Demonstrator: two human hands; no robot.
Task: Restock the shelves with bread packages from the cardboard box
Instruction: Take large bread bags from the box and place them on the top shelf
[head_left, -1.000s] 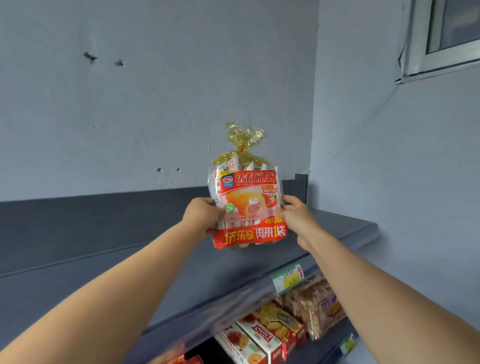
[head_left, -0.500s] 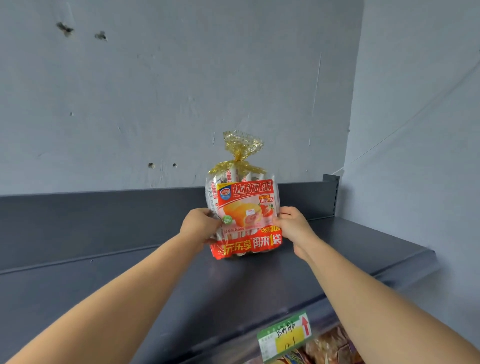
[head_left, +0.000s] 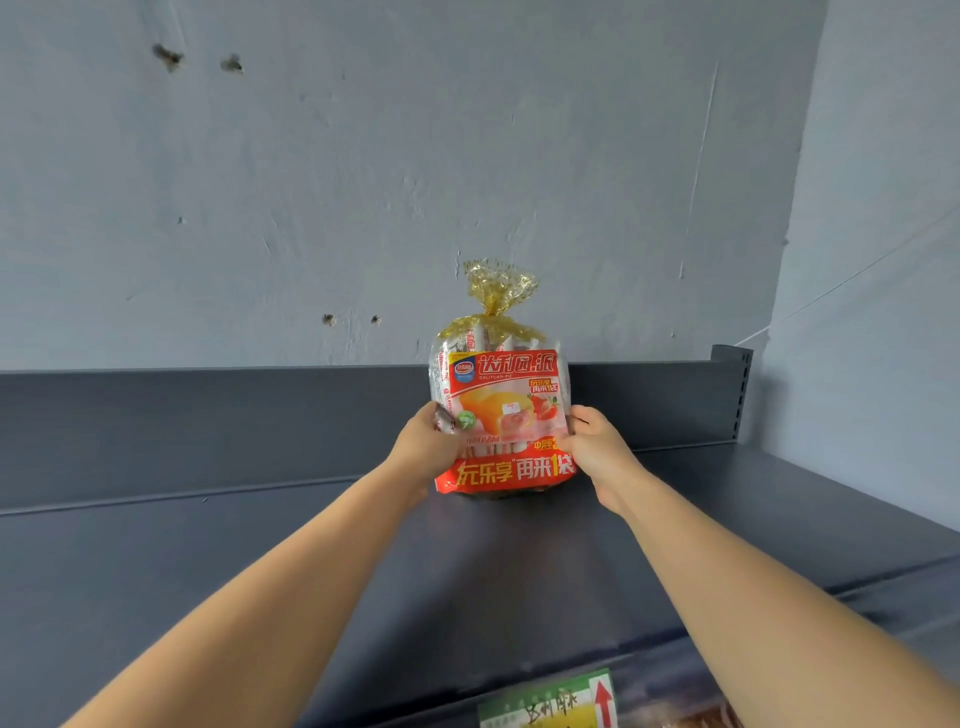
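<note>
Held aloft a second ago, the clear gold-tied red-labelled bread package (head_left: 501, 415) now stands on the dark grey metal shelf (head_left: 260, 545) at twelve o'clock. Left hand (head_left: 423, 447) and right hand (head_left: 597, 452) grasp its sides; releasing seems next.

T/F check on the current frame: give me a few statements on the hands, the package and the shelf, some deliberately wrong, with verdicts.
1. The left hand and right hand grip the bread package from opposite sides. True.
2. A price tag with a red arrow shows at the front edge of the shelf. True.
3. The bread package lies flat on its face. False: it stands upright, with its gold-tied top pointing up.
4. The package label is mostly blue. False: it is mostly red and orange, with only a small blue logo.
</note>
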